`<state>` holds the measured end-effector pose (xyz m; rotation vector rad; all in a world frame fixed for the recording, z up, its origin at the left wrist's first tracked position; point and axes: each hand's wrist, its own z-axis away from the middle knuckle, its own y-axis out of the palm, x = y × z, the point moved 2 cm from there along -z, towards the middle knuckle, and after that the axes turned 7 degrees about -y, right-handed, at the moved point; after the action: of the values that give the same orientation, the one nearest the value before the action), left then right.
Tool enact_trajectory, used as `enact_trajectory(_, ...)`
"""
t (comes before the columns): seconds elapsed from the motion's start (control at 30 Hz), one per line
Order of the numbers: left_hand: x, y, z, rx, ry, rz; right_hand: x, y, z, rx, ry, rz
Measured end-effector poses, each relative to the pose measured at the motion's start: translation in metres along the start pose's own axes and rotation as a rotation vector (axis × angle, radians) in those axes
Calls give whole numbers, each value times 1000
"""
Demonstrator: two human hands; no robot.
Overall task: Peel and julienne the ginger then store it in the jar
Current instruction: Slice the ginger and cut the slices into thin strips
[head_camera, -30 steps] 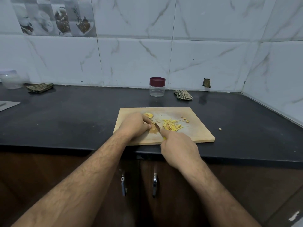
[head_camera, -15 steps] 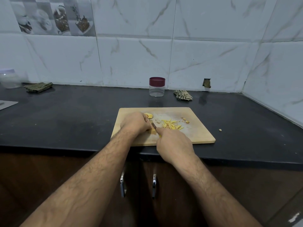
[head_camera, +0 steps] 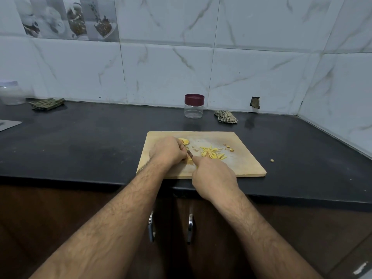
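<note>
A wooden cutting board (head_camera: 245,164) lies at the counter's front edge. My left hand (head_camera: 168,151) presses a yellow ginger piece (head_camera: 189,160) down on the board, mostly hidden under the fingers. My right hand (head_camera: 214,178) grips a knife (head_camera: 190,153), whose dark blade shows only between the two hands, against the ginger. A pile of julienned ginger strips (head_camera: 211,153) lies just right of the blade. Another ginger chunk (head_camera: 184,141) sits behind my left hand. A clear jar (head_camera: 194,111) with a maroon lid stands shut at the back by the wall.
Small ginger trimmings (head_camera: 229,148) lie on the board's right part, and one bit (head_camera: 272,160) on the black counter. A crumpled checked cloth (head_camera: 225,116) lies right of the jar, another cloth (head_camera: 47,103) and a plastic container (head_camera: 12,93) at far left. Cabinet handles (head_camera: 190,228) hang below.
Both hands have shifted slightly left and away along the board; the knife blade sits closer to my left fingers, over the held ginger.
</note>
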<state>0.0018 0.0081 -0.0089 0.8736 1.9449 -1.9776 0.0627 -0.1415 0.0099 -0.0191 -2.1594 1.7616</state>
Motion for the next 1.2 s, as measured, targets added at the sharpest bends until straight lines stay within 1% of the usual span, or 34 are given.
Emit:
enact_trajectory(0.23,-1,0,0,2,-6,10,5,2,-6,48,22,76)
enact_trajectory(0.43,-2,-2,2,26,-17,30,5,2,-1,27,-16,92)
enact_trajectory(0.57,-2,-3,4,33,-19,43,1,4,13,60,-28,117)
enact_trajectory(0.73,0,-4,5,52,-6,59,-7,3,21,8,-1,42)
enact_trajectory(1.0,2,-3,6,28,-9,63,-8,-2,15,-59,33,-80)
enact_trajectory(1.2,2,-2,7,15,9,72,-2,1,15,-56,17,-104)
